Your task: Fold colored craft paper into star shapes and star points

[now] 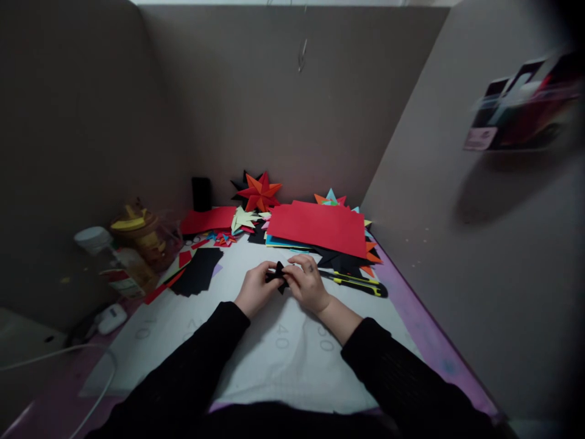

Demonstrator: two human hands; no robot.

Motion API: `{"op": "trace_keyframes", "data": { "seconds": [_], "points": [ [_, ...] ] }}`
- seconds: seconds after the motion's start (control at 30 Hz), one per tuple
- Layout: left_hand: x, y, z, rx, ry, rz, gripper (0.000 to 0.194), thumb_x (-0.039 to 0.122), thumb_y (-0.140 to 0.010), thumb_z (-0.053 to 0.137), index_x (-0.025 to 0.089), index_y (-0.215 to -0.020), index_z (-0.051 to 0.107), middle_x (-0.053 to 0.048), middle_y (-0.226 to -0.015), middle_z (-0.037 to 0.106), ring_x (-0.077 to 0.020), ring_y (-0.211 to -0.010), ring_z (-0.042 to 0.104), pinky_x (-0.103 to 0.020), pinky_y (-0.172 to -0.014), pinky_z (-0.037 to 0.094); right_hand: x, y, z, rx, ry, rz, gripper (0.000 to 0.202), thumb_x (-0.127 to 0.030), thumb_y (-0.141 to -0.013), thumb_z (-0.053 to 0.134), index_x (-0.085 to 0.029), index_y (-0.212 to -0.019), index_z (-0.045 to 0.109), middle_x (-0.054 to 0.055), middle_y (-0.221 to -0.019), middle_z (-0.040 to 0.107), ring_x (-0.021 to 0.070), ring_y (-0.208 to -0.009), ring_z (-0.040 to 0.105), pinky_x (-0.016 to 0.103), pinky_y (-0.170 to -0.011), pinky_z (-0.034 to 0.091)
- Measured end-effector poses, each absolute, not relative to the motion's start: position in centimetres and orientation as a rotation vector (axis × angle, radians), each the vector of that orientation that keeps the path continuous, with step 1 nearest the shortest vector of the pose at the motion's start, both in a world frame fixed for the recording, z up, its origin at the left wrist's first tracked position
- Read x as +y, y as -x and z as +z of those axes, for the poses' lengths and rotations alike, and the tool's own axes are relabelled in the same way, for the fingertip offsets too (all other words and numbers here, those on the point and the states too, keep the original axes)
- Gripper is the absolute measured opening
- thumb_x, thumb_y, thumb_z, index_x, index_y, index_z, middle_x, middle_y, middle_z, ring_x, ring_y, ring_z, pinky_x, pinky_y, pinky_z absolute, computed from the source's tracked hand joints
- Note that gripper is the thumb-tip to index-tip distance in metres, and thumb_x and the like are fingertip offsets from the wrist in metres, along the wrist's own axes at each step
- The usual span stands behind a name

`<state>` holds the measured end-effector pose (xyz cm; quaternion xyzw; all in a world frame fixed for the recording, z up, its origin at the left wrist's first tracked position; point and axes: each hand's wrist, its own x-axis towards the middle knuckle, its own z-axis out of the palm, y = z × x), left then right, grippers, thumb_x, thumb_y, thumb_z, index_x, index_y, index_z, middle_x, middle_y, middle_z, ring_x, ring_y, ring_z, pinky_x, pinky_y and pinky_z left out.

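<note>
Between my two hands is a small black folded paper star [280, 281], its points sticking up and down past my fingers. My left hand [256, 288] pinches it from the left side. From the right, my right hand [307, 283] closes thumb and fingers on it, with a ring or mark on one finger. Both hands are just above the white sheet [256, 378] marked with numbers. Close to my right hand lies a black and yellow utility knife [361, 283]. The fingers cover part of the star, so its full shape is hidden.
Red paper sheets [317, 227] are stacked at the back. Black paper pieces [197, 272] lie fanned at left. An orange-red paper star [260, 191] leans by the rear panel. A bottle [125, 268], a yellow-lidded cup [137, 228] and a white charger [111, 319] stand left.
</note>
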<state>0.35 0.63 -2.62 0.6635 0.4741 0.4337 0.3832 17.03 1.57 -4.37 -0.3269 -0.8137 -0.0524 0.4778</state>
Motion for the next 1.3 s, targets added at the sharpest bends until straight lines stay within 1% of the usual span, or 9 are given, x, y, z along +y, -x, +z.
{"op": "trace_keyframes", "data": {
  "seconds": [0.13, 0.3, 0.5, 0.67, 0.8, 1.0, 1.17, 1.23, 1.3],
  "points": [
    [0.60, -0.50, -2.43, 1.210, -1.622, 1.111, 0.024, 0.020, -0.069, 0.064, 0.015, -0.092, 0.061, -0.004, -0.082, 0.069, -0.0166, -0.071, 0.065, -0.026, -0.064, 0.053, 1.58, -17.06, -4.40, -1.913, 0.816, -0.126, 0.015, -0.016, -0.083, 0.054, -0.023, -0.094, 0.062, 0.008, -0.099, 0.056, 0.0237, -0.098, 0.050, 0.045, -0.087, 0.045],
    [0.55, -0.55, -2.54, 1.214, -1.624, 1.136, 0.024, 0.020, -0.070, 0.064, 0.015, -0.094, 0.061, -0.004, -0.082, 0.069, -0.0164, -0.072, 0.066, -0.026, -0.066, 0.053, 1.46, -16.99, -4.13, -1.908, 0.803, -0.161, 0.013, -0.016, -0.082, 0.056, -0.023, -0.092, 0.064, 0.008, -0.098, 0.057, 0.0234, -0.097, 0.051, 0.044, -0.087, 0.045],
    [0.26, -0.50, -2.60, 1.247, -1.711, 1.141, 0.022, 0.021, -0.073, 0.061, 0.016, -0.095, 0.061, -0.003, -0.083, 0.069, -0.0173, -0.075, 0.066, -0.026, -0.069, 0.052, 1.56, -16.95, -3.81, -1.961, 0.815, -0.165, 0.015, -0.016, -0.084, 0.054, -0.023, -0.091, 0.065, 0.009, -0.098, 0.057, 0.0236, -0.096, 0.050, 0.044, -0.085, 0.046],
    [0.02, -0.31, -2.54, 1.286, -1.796, 1.111, 0.021, 0.022, -0.074, 0.060, 0.018, -0.095, 0.060, -0.002, -0.081, 0.069, -0.0177, -0.074, 0.066, -0.026, -0.067, 0.051, 1.76, -16.81, -3.72, -2.006, 0.807, -0.104, 0.016, -0.014, -0.084, 0.051, -0.022, -0.090, 0.063, 0.009, -0.100, 0.056, 0.0237, -0.098, 0.049, 0.044, -0.085, 0.046],
    [0.14, -0.15, -2.60, 1.297, -1.788, 1.100, 0.021, 0.021, -0.073, 0.060, 0.019, -0.094, 0.061, -0.002, -0.079, 0.069, -0.0173, -0.072, 0.066, -0.026, -0.066, 0.051, 1.75, -16.62, -3.81, -2.062, 0.799, -0.111, 0.017, -0.012, -0.084, 0.048, -0.021, -0.090, 0.060, 0.010, -0.103, 0.056, 0.0241, -0.102, 0.046, 0.045, -0.089, 0.046],
    [0.49, -0.16, -2.59, 1.258, -1.730, 1.055, 0.023, 0.020, -0.070, 0.063, 0.017, -0.093, 0.061, -0.003, -0.080, 0.068, -0.0169, -0.071, 0.065, -0.026, -0.065, 0.051, 1.58, -16.56, -3.91, -2.131, 0.814, -0.198, 0.016, -0.009, -0.081, 0.048, -0.019, -0.089, 0.058, 0.010, -0.112, 0.054, 0.0258, -0.112, 0.044, 0.046, -0.095, 0.041],
    [0.51, -0.29, -2.44, 1.269, -1.692, 1.063, 0.021, 0.023, -0.070, 0.064, 0.015, -0.089, 0.062, -0.003, -0.080, 0.068, -0.0161, -0.069, 0.064, -0.025, -0.063, 0.050, 1.35, -16.67, -3.81, -2.061, 0.810, -0.165, 0.011, -0.015, -0.083, 0.052, -0.019, -0.090, 0.059, 0.011, -0.123, 0.051, 0.0270, -0.119, 0.040, 0.048, -0.099, 0.039],
    [0.40, -0.32, -2.52, 1.261, -1.714, 1.086, 0.020, 0.023, -0.071, 0.064, 0.016, -0.089, 0.062, -0.003, -0.081, 0.068, -0.0163, -0.071, 0.064, -0.025, -0.065, 0.050, 1.25, -16.59, -3.74, -2.025, 0.800, -0.115, 0.009, -0.016, -0.083, 0.053, -0.019, -0.088, 0.059, 0.011, -0.122, 0.052, 0.0265, -0.118, 0.041, 0.048, -0.099, 0.039],
    [0.26, -0.38, -2.65, 1.256, -1.739, 1.096, 0.020, 0.022, -0.072, 0.062, 0.016, -0.091, 0.062, -0.003, -0.082, 0.068, -0.0167, -0.073, 0.064, -0.026, -0.067, 0.050, 1.18, -16.40, -3.73, -1.983, 0.805, -0.068, 0.009, -0.013, -0.082, 0.052, -0.019, -0.084, 0.059, 0.011, -0.117, 0.054, 0.0255, -0.115, 0.043, 0.047, -0.097, 0.040]
  ]
}}
